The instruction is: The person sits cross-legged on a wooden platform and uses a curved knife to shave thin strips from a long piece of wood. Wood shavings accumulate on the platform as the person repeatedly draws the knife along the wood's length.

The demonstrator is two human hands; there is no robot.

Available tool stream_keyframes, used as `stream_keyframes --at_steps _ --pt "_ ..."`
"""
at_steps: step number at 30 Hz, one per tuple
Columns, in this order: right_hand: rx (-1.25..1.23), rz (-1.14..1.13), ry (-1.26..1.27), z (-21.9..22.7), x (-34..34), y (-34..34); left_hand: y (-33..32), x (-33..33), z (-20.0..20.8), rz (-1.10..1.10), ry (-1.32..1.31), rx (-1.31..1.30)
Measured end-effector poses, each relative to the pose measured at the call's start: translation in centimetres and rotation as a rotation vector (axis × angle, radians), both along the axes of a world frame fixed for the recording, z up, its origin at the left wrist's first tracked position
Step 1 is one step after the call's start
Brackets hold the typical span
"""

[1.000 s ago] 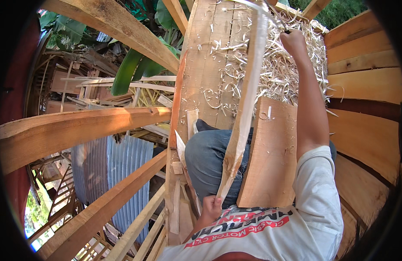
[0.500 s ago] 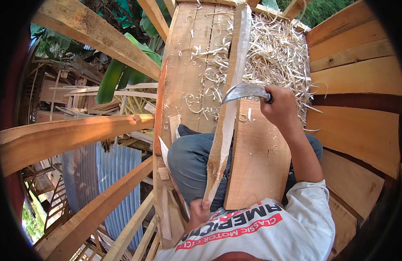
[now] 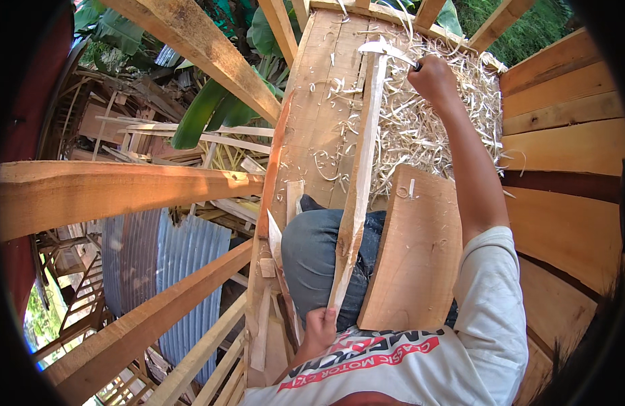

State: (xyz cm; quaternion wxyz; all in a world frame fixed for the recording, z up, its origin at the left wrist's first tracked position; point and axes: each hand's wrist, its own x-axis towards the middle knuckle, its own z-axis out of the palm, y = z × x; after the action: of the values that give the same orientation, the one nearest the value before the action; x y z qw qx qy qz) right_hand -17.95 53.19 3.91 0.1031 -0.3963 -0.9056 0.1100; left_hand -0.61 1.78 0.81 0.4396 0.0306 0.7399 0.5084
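My right hand point(image 3: 434, 82) is closed round the dark handle of a curved knife point(image 3: 385, 49). Its bright blade lies across the far end of a long, roughly squared wooden pole point(image 3: 359, 169). The pole runs from near my waist, over my jeans, away toward the shavings. At the near end, my left hand point(image 3: 320, 326) grips the pole low down, thumb along its side. A wide wooden board point(image 3: 415, 257) leans over my lap to the right of the pole.
Curled wood shavings point(image 3: 421, 135) lie thick on the plank floor point(image 3: 312, 122). Board walling point(image 3: 563, 142) rises on the right. Slanted beams point(image 3: 130, 196) stand along the left, with corrugated sheets point(image 3: 191, 257), stacked timber and a banana leaf point(image 3: 194, 115) beyond them.
My right hand has carried the knife away from me, from the middle of the pole to its far end. A long curl now rises near the blade. My left hand keeps its grip.
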Motion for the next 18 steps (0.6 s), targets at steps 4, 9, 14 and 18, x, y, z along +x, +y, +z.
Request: stream_keyframes --at_steps 4,9,14,18 --pt "0.024 -0.052 0.0 -0.4 0.0 -0.4 0.2 0.0 -0.1 -0.032 0.032 -0.002" --pt "-0.003 -0.016 0.043 3.1 2.0 -1.1 0.1 -0.2 0.2 0.004 -0.02 -0.006" --pt "-0.324 0.129 0.097 6.1 5.1 -4.7 -0.7 0.0 -0.9 0.007 -0.047 0.015" --pt "-1.061 0.301 0.457 8.4 8.5 -6.2 -1.4 -1.2 -0.5 -0.021 -0.179 0.087"
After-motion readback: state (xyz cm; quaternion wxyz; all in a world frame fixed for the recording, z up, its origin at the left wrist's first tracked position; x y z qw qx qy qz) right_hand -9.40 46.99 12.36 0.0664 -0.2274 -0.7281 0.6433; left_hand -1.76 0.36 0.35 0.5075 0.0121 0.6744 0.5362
